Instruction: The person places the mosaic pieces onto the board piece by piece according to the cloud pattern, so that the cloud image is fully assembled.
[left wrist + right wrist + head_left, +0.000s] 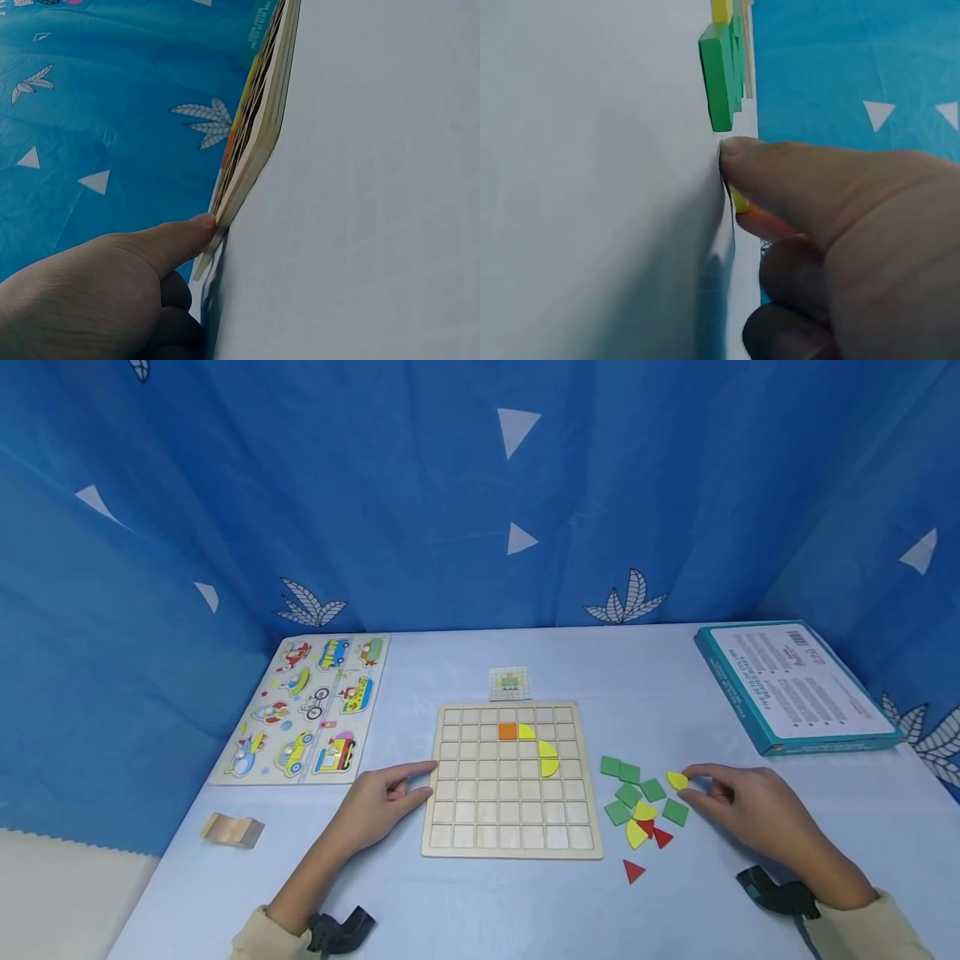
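Note:
My left hand [377, 804] rests at the left edge of a wooden grid board [487, 837], thumb and forefinger stretched out and touching the rim. In the left wrist view its thumb [176, 238] lies against the board's edge. On the board sit an orange square tile [507, 732] and several yellow quarter-circle tiles [550, 767]. With thumb and forefinger my right hand [753, 803] pinches another yellow quarter-circle tile [677, 781], low over the table right of the loose pieces. That tile shows partly behind the thumb in the right wrist view.
Several green square tiles [676, 812], loose yellow quarter-circles [636, 835] and red triangles [633, 871] lie right of the board. Behind it is a small pattern card [496, 685]. A picture puzzle board [258, 727] and a wooden block [232, 831] are left; a teal box [795, 685] stands back right.

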Demonstrator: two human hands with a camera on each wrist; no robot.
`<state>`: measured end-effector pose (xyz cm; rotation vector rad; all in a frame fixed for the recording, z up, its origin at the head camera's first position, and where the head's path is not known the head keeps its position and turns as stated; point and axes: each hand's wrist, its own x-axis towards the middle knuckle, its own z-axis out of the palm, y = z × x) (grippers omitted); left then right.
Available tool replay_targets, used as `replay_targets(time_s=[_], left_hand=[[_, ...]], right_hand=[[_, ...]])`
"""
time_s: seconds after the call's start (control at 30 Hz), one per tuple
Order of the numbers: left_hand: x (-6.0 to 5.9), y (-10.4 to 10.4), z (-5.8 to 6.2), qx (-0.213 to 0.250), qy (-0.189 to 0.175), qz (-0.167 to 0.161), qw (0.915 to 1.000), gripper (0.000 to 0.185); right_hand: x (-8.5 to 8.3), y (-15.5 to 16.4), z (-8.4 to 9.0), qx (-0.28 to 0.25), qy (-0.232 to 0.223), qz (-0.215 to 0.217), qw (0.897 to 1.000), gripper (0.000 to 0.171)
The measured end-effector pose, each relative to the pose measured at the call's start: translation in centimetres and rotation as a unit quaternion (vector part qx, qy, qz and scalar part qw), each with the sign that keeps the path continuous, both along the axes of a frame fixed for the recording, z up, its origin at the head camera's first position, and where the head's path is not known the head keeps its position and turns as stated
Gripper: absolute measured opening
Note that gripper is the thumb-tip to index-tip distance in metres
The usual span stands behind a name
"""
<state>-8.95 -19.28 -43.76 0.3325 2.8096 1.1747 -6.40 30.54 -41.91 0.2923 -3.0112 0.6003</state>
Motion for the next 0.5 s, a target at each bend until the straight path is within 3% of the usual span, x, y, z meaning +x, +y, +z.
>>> replay_targets(time_s=[0.27,0.5], left_hand=[[-0.1,0.2,0.1,-0.003,0.006,-0.002,1.0000,0.036],[0.1,0.1,0.1,-0.001,-0.001,0.001,1.0000,0.036]], right_hand=[[-0.2,-1.0,1.0,-0.019,0.084,0.011,0.996,0.031],[-1.2,-5.0,2.5,-0.038,0.053,0.022,0.998,0.031]])
